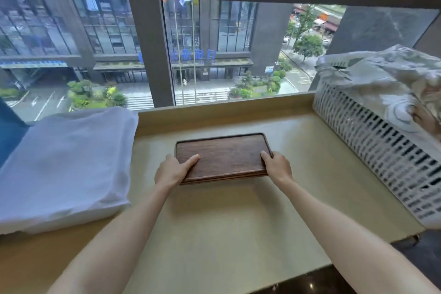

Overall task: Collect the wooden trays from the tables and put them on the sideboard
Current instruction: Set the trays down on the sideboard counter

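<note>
A dark wooden tray (pixel 226 154) with a raised rim lies flat over the beige sideboard top (pixel 238 217) by the window. A second edge line shows under its near side, so it may rest on another tray; I cannot tell for sure. My left hand (pixel 173 170) grips the tray's near left corner, thumb on top. My right hand (pixel 276 166) grips the near right corner the same way. Both forearms reach in from below.
A stack of white folded cloth (pixel 64 169) lies on the left of the sideboard. A white slatted plastic basket (pixel 381 150) filled with crumpled fabric stands on the right. A low ledge and a large window run along the back. The dark floor shows at bottom right.
</note>
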Tool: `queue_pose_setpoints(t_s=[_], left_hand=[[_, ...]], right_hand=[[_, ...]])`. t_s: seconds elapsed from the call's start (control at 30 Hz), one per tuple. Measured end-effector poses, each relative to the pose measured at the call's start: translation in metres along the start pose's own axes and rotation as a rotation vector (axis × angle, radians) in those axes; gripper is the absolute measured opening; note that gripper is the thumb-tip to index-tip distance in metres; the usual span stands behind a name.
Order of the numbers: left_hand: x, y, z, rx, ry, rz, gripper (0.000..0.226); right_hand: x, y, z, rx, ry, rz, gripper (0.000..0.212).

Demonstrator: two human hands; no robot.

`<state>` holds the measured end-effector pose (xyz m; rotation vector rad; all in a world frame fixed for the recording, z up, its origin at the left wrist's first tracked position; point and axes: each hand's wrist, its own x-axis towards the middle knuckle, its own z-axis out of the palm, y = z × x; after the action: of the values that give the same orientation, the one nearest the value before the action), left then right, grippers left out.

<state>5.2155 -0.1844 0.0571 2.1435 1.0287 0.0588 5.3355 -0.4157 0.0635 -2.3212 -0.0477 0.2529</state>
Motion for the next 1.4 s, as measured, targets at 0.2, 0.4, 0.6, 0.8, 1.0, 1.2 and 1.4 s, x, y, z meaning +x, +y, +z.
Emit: queue_pose_setpoints(t_s=[0.2,0.4,0.6,0.8,1.0,1.2,1.4], left_hand=[[0.051,0.017,0.009,0.045,-0.006,-0.026,0.077],[0.082,0.028,0.02,0.082,0.019,-0.063,0.077],[0.1,0.037,0.024,0.149,0.053,-0.062,0.074],[0.11,0.04,0.022,0.26,0.029,-0.021,0.069],[0.127,0.047,0.014,0.368,-0.006,-0.005,0.075],[0.138,0.047,0.014,0.384,0.012,-0.003,0.075],[0.132,0.049,0.015,0.348,0.043,0.014,0.071]], right_hand=[[0.055,-0.011,0.017,-0.039,-0.021,0.015,0.04],[0.096,-0.02,0.026,-0.037,-0.066,0.019,0.039],[0.126,-0.027,0.03,-0.015,-0.093,0.018,0.037],[0.144,-0.033,0.033,0.02,-0.114,0.016,0.037],[0.158,-0.039,0.038,0.017,-0.135,0.044,0.036],[0.168,-0.041,0.044,-0.075,-0.118,0.036,0.035],[0.166,-0.044,0.043,-0.17,-0.108,-0.011,0.042]])
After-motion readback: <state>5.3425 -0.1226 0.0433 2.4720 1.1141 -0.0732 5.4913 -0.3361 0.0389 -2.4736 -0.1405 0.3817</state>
